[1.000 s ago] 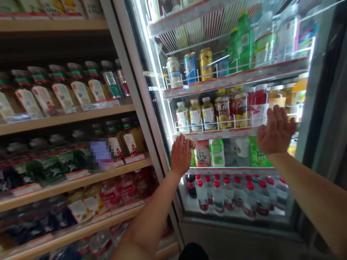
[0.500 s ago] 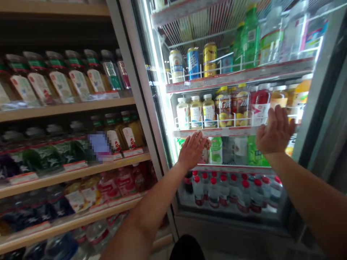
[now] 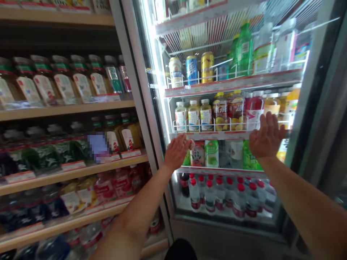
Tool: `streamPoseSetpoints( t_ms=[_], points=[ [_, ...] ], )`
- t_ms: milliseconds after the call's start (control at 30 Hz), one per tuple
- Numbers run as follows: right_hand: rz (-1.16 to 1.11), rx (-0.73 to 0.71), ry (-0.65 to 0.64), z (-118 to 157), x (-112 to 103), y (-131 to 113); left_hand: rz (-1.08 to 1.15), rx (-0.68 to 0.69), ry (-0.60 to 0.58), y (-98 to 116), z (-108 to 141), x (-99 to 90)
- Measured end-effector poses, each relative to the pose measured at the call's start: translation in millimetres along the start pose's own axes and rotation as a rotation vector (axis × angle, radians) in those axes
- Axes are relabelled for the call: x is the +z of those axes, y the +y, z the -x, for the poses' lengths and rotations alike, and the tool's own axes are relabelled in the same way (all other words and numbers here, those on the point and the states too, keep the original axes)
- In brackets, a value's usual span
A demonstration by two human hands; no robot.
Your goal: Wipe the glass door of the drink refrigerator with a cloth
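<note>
Both my arms reach toward a lit drinks fridge. My left hand (image 3: 176, 153) is raised with its fingers stretched out, in front of the left end of the carton shelf, beside a red-and-white carton (image 3: 197, 153). Nothing shows in it. My right hand (image 3: 267, 137) stands up with fingers spread and holds nothing; it overlaps the view of the red drink bottle (image 3: 255, 108) and the green packs (image 3: 249, 153). Whether either hand touches glass cannot be made out. Between the hands are a green-and-white carton (image 3: 211, 153) and the fridge's middle shelf edge (image 3: 217, 136).
Wooden shelves (image 3: 67, 111) with rows of bottles stand at the left, next to the fridge's metal frame (image 3: 141, 90). Red-capped water bottles (image 3: 210, 196) fill the fridge bottom. Cans (image 3: 191, 70) and a green bottle (image 3: 244, 48) stand higher up.
My left hand has shifted left and slightly down in the view, and my right hand slightly left. The fridge contents also appear a little lower and farther left. Both hands remain open.
</note>
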State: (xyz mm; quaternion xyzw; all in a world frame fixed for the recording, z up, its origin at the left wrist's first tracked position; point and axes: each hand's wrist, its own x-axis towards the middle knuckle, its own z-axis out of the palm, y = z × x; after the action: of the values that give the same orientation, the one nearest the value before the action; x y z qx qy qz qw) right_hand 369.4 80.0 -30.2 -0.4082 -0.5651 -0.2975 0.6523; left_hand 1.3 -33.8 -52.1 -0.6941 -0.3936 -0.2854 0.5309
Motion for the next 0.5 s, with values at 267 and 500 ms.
streamPoseSetpoints(
  t_ms=[267, 500],
  points=[
    [0.046, -0.048, -0.046, -2, -12, -6, 0.04, 0.037, 0.058, 2, -2, 0.7],
    [0.037, -0.057, -0.054, -1, -14, -7, 0.004, 0.036, 0.023, 1, -2, -1.6]
  ],
)
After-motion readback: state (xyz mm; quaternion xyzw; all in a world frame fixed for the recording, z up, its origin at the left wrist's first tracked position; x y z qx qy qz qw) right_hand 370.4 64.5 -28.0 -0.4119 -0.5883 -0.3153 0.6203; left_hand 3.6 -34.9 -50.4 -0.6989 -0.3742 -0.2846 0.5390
